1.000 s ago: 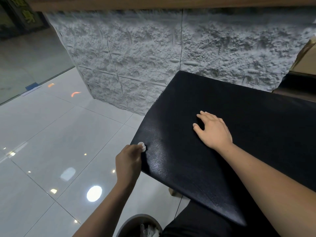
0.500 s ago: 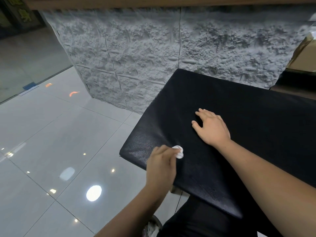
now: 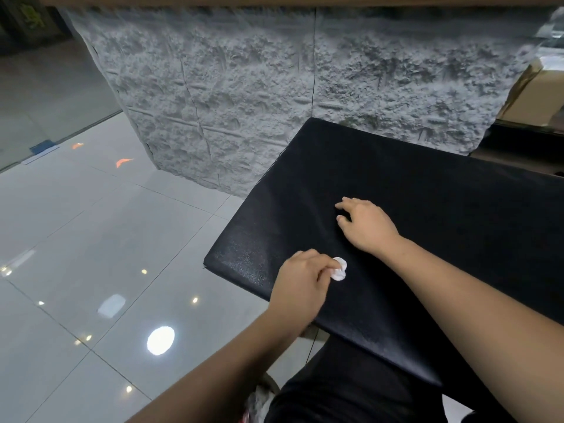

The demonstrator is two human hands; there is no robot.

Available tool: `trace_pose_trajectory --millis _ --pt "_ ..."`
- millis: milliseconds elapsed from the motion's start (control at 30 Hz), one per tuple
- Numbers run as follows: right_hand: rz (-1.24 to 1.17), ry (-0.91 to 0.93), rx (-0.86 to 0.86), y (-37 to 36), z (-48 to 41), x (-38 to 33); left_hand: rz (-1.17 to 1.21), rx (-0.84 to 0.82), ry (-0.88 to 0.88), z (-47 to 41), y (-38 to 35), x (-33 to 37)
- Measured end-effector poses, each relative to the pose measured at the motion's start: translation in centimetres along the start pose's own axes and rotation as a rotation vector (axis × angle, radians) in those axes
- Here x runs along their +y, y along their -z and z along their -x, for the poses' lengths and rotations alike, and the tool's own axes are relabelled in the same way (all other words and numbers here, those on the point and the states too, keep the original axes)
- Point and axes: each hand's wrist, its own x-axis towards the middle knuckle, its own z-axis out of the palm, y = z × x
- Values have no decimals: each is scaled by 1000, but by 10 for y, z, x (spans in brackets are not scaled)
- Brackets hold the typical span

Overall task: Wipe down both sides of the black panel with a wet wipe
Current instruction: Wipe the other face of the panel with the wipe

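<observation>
Panel (image 3: 442,227) lies roughly flat across the person's lap (image 3: 351,389), right of centre; top face up; near-left corner juts out over the floor (image 3: 91,254); far-left corner sits just in front of the wall (image 3: 244,87); its right side runs out of view. Surface black, finely grained; dull sheen towards the near-left corner.

Left hand (image 3: 300,282): fingers curled, tips pinching a small balled white wipe (image 3: 339,269); wipe touches the panel's top face, close to the near edge, a little in from the near-left corner; the hand reaches in over that near edge, forearm entering from the lower left.

Right hand (image 3: 367,228): holds nothing; palm down on the panel, farther in than the wipe; fingers loosely bent, pointing left, tips on the surface; cannot tell how hard it presses. Hands near one another, not touching.

Floor: pale glossy tiles with lamp reflections, left half of scene. Wall: grey, rough stone texture, far side. Cardboard box (image 3: 531,90) at far right, partly cut off.
</observation>
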Motion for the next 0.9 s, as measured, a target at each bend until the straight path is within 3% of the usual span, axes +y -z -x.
trace_pose_trajectory --millis 200,333,567,900 --pt "-173 175 -74 2 60 -38 93 109 130 5 38 -35" --pt "-117 246 -130 -12 90 -62 -57 139 175 21 63 -78" --pt "29 355 -42 -27 102 -78 -87 303 281 42 94 -137" --pt "84 358 -30 -34 86 -69 29 379 428 42 98 -170"
